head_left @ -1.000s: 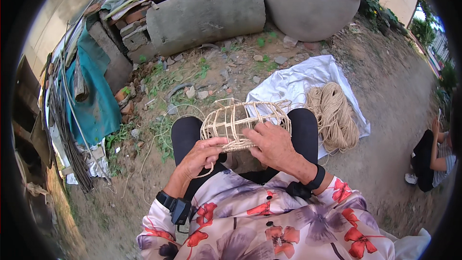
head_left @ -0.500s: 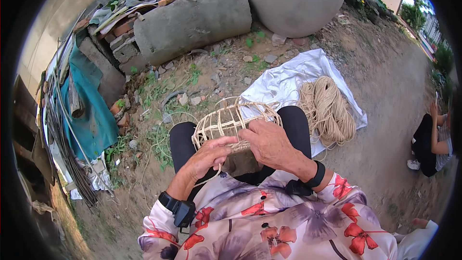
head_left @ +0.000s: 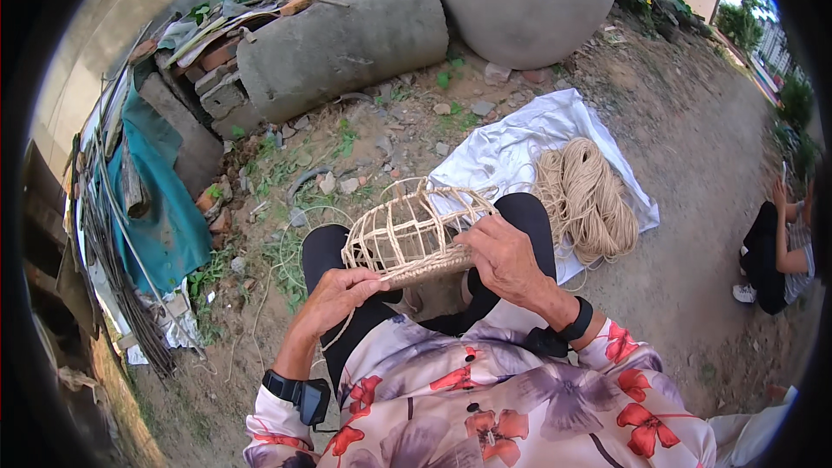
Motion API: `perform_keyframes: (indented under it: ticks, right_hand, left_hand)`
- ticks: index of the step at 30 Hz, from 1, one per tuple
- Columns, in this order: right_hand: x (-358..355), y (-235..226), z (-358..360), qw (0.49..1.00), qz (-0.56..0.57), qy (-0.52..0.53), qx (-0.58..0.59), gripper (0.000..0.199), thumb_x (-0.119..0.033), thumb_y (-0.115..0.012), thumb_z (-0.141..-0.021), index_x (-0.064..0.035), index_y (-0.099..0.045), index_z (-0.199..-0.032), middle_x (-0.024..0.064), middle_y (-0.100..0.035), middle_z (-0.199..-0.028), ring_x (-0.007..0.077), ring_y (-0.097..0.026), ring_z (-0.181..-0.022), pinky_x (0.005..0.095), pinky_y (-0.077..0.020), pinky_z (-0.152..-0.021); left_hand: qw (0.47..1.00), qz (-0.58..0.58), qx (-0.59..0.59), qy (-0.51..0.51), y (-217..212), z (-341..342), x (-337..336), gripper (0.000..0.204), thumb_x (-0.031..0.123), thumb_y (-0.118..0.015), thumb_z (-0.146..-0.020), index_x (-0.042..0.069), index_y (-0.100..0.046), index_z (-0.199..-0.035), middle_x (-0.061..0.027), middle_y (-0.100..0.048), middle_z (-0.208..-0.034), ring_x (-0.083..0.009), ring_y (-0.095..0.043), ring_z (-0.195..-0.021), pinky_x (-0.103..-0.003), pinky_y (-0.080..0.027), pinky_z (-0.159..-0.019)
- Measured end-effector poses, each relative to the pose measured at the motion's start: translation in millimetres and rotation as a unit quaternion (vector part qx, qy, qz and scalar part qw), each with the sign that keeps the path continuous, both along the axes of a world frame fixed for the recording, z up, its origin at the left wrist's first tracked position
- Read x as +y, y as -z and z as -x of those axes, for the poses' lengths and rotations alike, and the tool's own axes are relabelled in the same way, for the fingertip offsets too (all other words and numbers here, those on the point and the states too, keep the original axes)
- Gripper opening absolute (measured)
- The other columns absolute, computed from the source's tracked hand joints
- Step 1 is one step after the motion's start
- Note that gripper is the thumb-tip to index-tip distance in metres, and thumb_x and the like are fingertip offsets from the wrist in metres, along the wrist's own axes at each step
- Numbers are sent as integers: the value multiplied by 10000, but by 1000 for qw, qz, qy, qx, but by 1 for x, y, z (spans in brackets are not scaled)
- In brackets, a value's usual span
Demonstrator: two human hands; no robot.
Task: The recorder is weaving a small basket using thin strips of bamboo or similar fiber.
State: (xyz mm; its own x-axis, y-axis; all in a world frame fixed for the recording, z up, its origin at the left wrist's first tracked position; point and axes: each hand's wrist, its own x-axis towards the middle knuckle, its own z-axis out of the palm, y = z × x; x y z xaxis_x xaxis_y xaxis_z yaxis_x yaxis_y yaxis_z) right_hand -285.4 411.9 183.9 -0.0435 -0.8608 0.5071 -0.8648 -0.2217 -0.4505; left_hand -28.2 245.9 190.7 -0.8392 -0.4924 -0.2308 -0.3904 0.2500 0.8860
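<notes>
A pale, open-mesh basket woven from twisted cord lies across my knees, long side facing me. My left hand is closed at its near left corner, thumb and forefinger pinched together by the rim. From under that hand a loose strand of cord trails down toward my lap. At the near right edge my right hand grips the basket's rim, fingers curled over the weave. Part of the rim is hidden behind the fingers.
Big coils of the same cord rest on a white sheet at the right. Beyond lie a concrete cylinder and a round grey slab. Teal cloth and sticks stand left. Another person sits far right.
My left hand has moved left and down, away from my right hand to the basket's near left corner. My right hand has shifted right along the rim, uncovering the near edge between them.
</notes>
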Motion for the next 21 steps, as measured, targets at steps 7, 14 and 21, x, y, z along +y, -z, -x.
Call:
perform_keyframes:
  ticks: [7, 14, 21]
  right_hand:
    - [-14, -4, -32, 995, 6, -59, 82, 373, -59, -637, -757, -35, -631, -1129, 79, -552, -916, 267, -523, -875, 383, -449, -760]
    - [-19, -11, -56, 966, -42, -6, 255, 641, -378, -736, -773, -33, -548, -1280, 68, -528, -968, 217, -487, -876, 370, -386, -714]
    - [-29, -17, -50, 970, -94, -14, 224, 457, -402, -737, -763, -54, -658, -1047, 91, -575, -953, 254, -542, -959, 392, -438, -751]
  left_hand:
    - [985, 161, -39, -46, -17, -9, -7, 237, 235, -618, -943, 34, -724, -1009, -92, -646, -764, -206, -610, -687, -335, -485, -648]
    - [894, 408, 168, -75, -35, 60, -32, 138, 100, -683, -867, 30, -716, -982, -119, -621, -803, -263, -611, -729, -370, -479, -667]
    - [880, 413, 197, -128, -25, 76, -8, 323, 55, -649, -848, 103, -620, -1166, -136, -628, -835, -347, -646, -795, -427, -544, -690]
